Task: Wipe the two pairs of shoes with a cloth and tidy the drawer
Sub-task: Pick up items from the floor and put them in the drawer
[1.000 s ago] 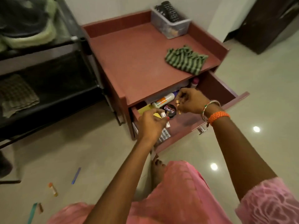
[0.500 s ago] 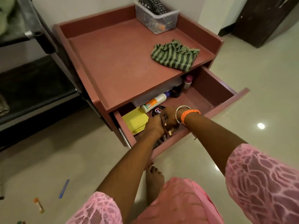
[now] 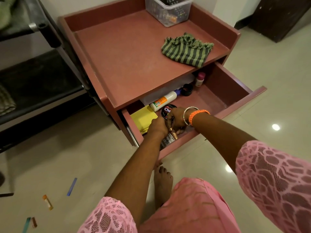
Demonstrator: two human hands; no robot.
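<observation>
The maroon cabinet's drawer [image 3: 226,82] stands pulled out. Both my hands reach into its front left corner. My right hand [image 3: 177,117], with bangles on the wrist, grips small copper-coloured sticks [image 3: 174,134] that poke out below its fingers. Close beside it, my left hand [image 3: 157,126] is curled with its back to me, and its fingers are hidden. A printed packet [image 3: 168,140] lies under the hands. The green striped cloth [image 3: 186,49] lies crumpled on the cabinet top. No shoes can be made out clearly.
In the drawer lie a yellow pad [image 3: 143,119], a white bottle [image 3: 163,101], a black polish tin [image 3: 165,111], a black ring [image 3: 187,89] and a pink-capped bottle [image 3: 200,79]. A clear box [image 3: 168,12] sits at the back. Small strips [image 3: 72,186] litter the floor. A black rack [image 3: 42,84] stands left.
My hands dropped from above the drawer into its front left corner and now stay close together there. The camera has moved in nearer over the cabinet.
</observation>
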